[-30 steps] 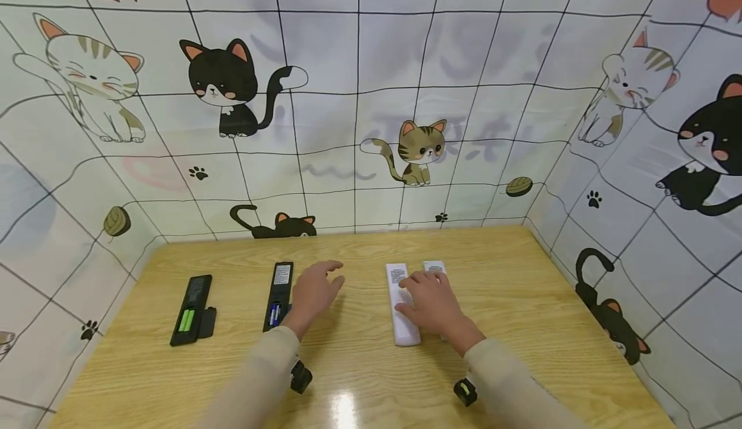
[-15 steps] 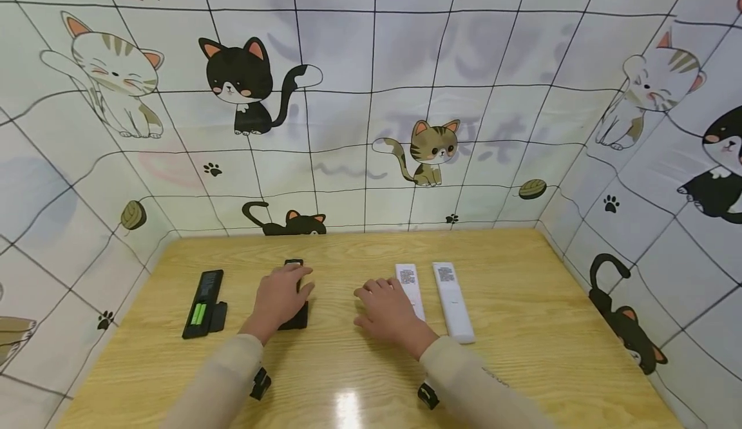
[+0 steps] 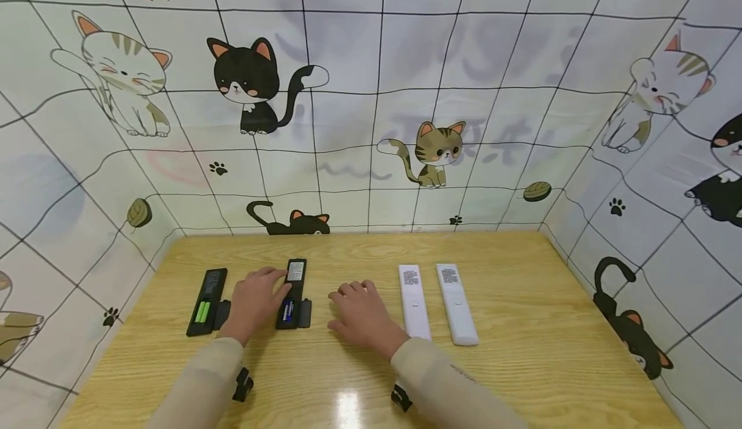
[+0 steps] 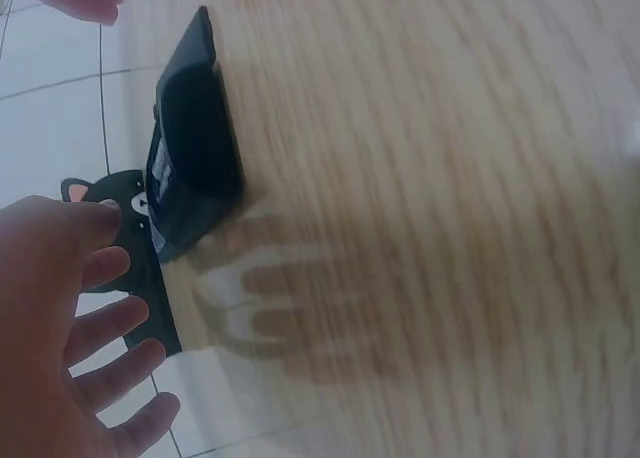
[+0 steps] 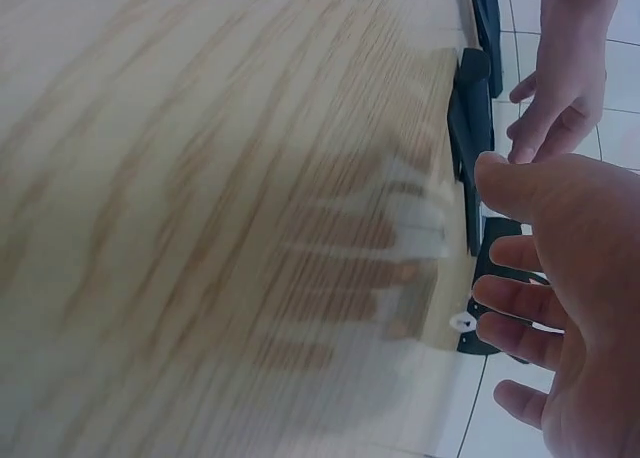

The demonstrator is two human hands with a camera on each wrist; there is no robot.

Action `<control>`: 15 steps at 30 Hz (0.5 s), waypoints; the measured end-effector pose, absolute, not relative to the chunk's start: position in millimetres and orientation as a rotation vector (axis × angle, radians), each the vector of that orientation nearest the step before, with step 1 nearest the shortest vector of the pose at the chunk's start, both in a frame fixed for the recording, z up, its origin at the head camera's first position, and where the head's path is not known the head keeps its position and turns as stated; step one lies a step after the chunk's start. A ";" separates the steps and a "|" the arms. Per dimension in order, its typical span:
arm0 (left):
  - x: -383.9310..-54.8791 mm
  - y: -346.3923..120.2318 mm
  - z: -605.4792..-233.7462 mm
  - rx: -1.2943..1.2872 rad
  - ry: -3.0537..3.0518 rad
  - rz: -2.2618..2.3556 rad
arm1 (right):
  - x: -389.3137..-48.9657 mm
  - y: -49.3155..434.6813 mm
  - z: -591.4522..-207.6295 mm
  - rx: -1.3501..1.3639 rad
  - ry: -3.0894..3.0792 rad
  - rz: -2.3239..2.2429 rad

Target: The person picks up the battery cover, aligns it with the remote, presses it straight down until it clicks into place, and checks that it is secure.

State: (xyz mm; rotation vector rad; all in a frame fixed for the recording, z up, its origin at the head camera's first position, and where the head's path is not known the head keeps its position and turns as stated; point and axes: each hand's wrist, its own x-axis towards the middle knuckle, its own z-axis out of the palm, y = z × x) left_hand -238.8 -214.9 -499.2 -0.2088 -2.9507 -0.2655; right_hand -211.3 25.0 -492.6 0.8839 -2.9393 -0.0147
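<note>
Shifted left: my left hand (image 3: 253, 301), right hand (image 3: 364, 315), both loosely spread, empty. Black remote between (image 3: 294, 292): likely light, stiff; grip long sides.

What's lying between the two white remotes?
Nothing: just a bare, narrow strip of wood-grained tabletop separates the left white remote from the right white remote, as the head view shows.

Your left hand (image 3: 252, 301) shifted left off the right-hand black remote (image 3: 292, 292), its blue batteries (image 3: 288, 312) and pale label (image 3: 296, 270) uncovered again, your right hand (image 3: 365, 314) now farther left, away from the white remotes (image 3: 413, 299)
</note>
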 end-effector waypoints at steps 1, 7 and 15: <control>-238.9 -216.0 -500.2 -0.206 -2.951 -0.266 | -212.0 22.0 -493.3 0.882 -2.938 -0.019; -238.4 -220.9 -502.2 -0.181 -2.959 -0.291 | -214.9 4.2 -495.5 0.877 -2.935 -0.061; -239.5 -224.6 -502.6 -0.143 -2.989 -0.328 | -216.8 -10.2 -497.6 0.848 -2.920 -0.105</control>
